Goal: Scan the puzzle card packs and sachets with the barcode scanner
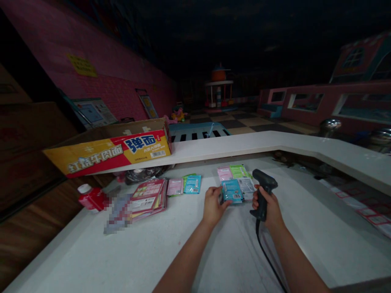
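My right hand (273, 209) is wrapped round the grip of a dark barcode scanner (263, 179), which is held upright with its cable (265, 246) trailing down to the front. Thumb and fingers of my left hand (213, 206) pinch the left side of a blue packet (231, 190), whose printed barcode faces up. Behind and beside it lie a pink packet (225, 173), a green packet (240, 171) and a white-grey packet (247, 187). Farther left on the counter are another pink packet (175, 186) and another blue packet (192, 184), with a green one partly hidden behind them.
A stack of red and pink flat packs (148, 199) lies on the white counter (189, 256) at left, beside a red bottle (91, 197) with a white cap. An open yellow-and-red carton (119, 152) rests on the raised white ledge (244, 142) behind.
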`<state>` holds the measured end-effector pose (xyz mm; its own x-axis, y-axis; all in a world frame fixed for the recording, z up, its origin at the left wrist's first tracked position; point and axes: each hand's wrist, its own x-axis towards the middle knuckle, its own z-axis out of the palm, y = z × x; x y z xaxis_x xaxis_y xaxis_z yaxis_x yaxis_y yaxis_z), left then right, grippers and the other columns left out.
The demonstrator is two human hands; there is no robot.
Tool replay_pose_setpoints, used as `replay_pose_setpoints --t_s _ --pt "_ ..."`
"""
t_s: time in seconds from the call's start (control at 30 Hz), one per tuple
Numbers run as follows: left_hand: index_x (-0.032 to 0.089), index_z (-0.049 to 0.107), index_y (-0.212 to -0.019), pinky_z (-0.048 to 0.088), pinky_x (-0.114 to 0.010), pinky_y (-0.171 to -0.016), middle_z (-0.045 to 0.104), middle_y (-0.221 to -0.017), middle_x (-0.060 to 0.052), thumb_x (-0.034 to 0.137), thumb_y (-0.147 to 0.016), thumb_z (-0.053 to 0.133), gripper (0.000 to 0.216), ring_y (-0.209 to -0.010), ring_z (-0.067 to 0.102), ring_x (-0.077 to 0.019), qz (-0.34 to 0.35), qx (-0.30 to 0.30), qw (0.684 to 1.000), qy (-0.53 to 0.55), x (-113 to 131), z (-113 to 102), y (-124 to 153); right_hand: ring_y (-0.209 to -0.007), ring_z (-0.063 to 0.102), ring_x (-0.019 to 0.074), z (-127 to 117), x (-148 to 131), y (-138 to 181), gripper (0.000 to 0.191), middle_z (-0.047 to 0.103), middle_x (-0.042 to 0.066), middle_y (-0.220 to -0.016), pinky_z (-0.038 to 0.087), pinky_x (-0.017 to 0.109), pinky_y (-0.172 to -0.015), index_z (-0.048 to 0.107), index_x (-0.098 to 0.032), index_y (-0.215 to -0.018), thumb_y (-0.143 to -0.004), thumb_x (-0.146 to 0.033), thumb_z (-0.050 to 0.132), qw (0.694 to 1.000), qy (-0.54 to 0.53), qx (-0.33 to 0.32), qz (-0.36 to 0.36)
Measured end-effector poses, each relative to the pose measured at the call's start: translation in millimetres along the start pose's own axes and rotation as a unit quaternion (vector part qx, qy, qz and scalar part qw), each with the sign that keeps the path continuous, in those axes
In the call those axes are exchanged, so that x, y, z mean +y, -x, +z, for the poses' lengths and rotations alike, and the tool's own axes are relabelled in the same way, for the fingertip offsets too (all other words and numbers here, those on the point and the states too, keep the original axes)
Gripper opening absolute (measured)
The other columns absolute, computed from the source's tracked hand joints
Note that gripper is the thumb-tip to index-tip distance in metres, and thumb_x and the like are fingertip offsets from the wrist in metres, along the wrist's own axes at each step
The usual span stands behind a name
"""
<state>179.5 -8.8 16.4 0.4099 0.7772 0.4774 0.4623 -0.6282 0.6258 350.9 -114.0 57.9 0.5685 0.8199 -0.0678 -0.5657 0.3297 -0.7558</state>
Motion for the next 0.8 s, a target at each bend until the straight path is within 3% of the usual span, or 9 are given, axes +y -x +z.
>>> replay_pose_setpoints --t_s 0.07,0.13,0.27,0.4,0.53,0.63,0.73,0.8 --pt "0.019 0.065 -0.118 0.045 -0.038 -0.096 0.06 -0.108 -0.01 0.03 -0.079 0.071 0.041 -0.105 0.057 -0.024 -0.021 0.027 0.998 -0.058 -8.6 -15.8 -6.4 -0.038 0.047 0.0083 -0.3 -0.4 0.8 0.043 0.057 -0.005 -0.053 0.038 0.018 -0.033 0.064 -0.019 -0.088 -0.06 -0.043 0.086 1.0 0.002 -0.001 0.002" --pt "0.017 0.065 -0.115 0.043 -0.039 -0.097 0.061 -0.11 -0.012 0.025 -0.083 0.064 0.033 -0.106 0.057 -0.0255 -0.084 0.049 0.986 -0.138 -18.5 -33.0 -15.4 -0.038 0.047 0.0082 -0.7 -0.5 1.5 0.043 0.057 -0.005 -0.053 0.039 0.018 -0.034 0.064 -0.018 -0.088 -0.06 -0.043 0.086 1.0 0.004 0.0 0.003" --pt "0.013 0.064 -0.116 0.041 -0.043 -0.095 0.06 -0.114 -0.017 0.029 -0.086 0.06 0.034 -0.111 0.054 -0.0323 -0.198 0.059 0.932 -0.298 -34.4 -59.1 -32.8 -0.038 0.047 0.008 -1.8 0.2 2.5 0.044 0.057 -0.005 -0.053 0.039 0.018 -0.034 0.064 -0.018 -0.088 -0.06 -0.042 0.087 1.0 0.005 0.001 0.007" --pt "0.009 0.064 -0.11 0.042 -0.043 -0.091 0.061 -0.111 -0.02 0.037 -0.082 0.065 0.04 -0.112 0.053 -0.0358 -0.256 0.055 0.898 -0.353 -41.0 -65.5 -39.0 -0.039 0.047 0.0082 -2.5 1.9 2.7 0.044 0.057 -0.005 -0.053 0.039 0.018 -0.034 0.064 -0.018 -0.09 -0.061 -0.043 0.086 1.0 0.011 -0.002 0.011" --pt "0.009 0.063 -0.108 0.043 -0.041 -0.089 0.062 -0.109 -0.02 0.039 -0.076 0.071 0.044 -0.111 0.055 -0.0355 -0.283 0.066 0.892 -0.346 -43.3 -67.8 -39.8 -0.039 0.047 0.0083 -2.4 3.4 2.9 0.045 0.057 -0.005 -0.053 0.039 0.018 -0.034 0.064 -0.018 -0.09 -0.06 -0.042 0.087 1.0 0.018 -0.001 0.012" --pt "0.012 0.064 -0.098 0.044 -0.038 -0.083 0.064 -0.106 -0.018 0.034 -0.071 0.075 0.037 -0.104 0.059 -0.0328 -0.304 0.067 0.914 -0.262 -48.0 -76.6 -42.9 -0.039 0.047 0.0081 -2.0 4.1 3.2 0.046 0.057 -0.005 -0.053 0.039 0.018 -0.034 0.064 -0.018 -0.09 -0.059 -0.043 0.087 1.0 0.019 -0.001 0.019" --pt "0.015 0.06 -0.077 0.045 -0.032 -0.074 0.067 -0.087 -0.01 0.025 -0.072 0.072 0.016 -0.09 0.064 -0.0262 -0.299 0.05 0.943 -0.139 -55.4 -87.2 -44.4 -0.038 0.047 0.0079 -1.3 4.7 3.7 0.045 0.058 -0.005 -0.054 0.039 0.018 -0.034 0.064 -0.019 -0.091 -0.06 -0.043 0.087 1.0 0.019 -0.006 0.022" --pt "0.017 0.055 -0.069 0.045 -0.028 -0.066 0.064 -0.071 -0.004 0.02 -0.073 0.068 0.014 -0.076 0.065 -0.0208 -0.296 0.043 0.95 -0.093 -59.6 -91.1 -40.8 -0.038 0.047 0.0077 -0.6 5.2 4.3 0.045 0.058 -0.006 -0.054 0.039 0.018 -0.034 0.064 -0.019 -0.091 -0.06 -0.043 0.087 0.999 0.02 -0.011 0.022"
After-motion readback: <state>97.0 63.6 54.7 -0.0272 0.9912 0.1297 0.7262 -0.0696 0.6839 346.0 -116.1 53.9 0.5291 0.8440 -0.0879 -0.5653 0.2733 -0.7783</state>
